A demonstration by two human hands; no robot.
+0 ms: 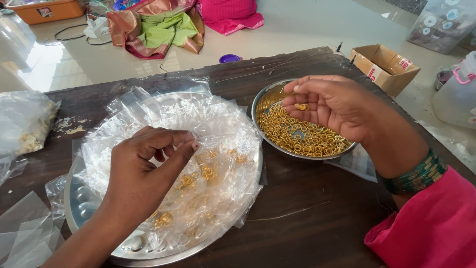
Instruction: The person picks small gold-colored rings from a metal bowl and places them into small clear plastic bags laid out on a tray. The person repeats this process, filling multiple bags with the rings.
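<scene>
My left hand [144, 173] rests on a heap of small clear plastic pouches [208, 124], pinching the edge of one between thumb and fingers. Some pouches hold a few small golden rings [207, 171]. The heap lies on a big round steel tray [79, 203] on the dark wooden table. My right hand [332, 104] hovers over a steel bowl [258, 104] full of loose golden rings [297, 136], palm turned in, with a few rings [301, 106] cupped in its curled fingers. Green bangles and a pink sleeve show on that wrist.
A plastic bag of pale bits [25, 126] lies at the table's left edge, loose clear sheets [25, 228] at the lower left. On the floor beyond: an open cardboard box [384, 64], folded cloth [158, 25], an orange crate [47, 10], a purple lid [230, 58].
</scene>
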